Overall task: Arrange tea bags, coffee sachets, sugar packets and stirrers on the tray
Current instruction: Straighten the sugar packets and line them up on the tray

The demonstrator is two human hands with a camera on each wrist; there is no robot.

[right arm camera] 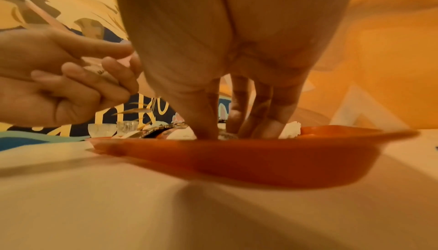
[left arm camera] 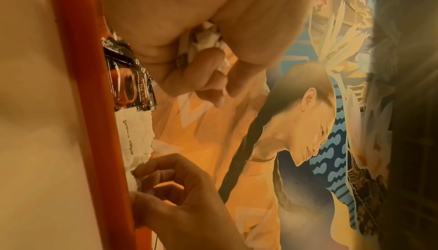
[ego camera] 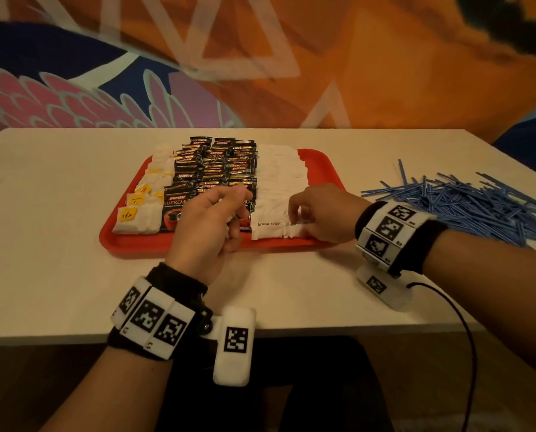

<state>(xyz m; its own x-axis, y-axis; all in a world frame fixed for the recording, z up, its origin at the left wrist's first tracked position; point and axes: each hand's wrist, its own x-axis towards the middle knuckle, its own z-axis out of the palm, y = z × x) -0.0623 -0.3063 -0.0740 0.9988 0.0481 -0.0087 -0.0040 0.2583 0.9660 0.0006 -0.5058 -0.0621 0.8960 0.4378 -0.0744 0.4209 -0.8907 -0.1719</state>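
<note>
While head view hides it, left hand [left arm camera: 201,51] clutches packets [left arm camera: 207,37].

Person is wearing a black fabric cuff [ego camera: 179,280] on the left wrist, wrapped by a white band [ego camera: 149,319] of square black-and-white coded markers. A white camera pod [ego camera: 234,346] with one marker is hanging off its bracket. Right wrist is carrying a matching marker band [ego camera: 388,230] over a black cuff [ego camera: 428,251], a smaller white pod [ego camera: 383,288] beneath, a thin black cable [ego camera: 466,338] trailing from it. Forearms bare.
</note>
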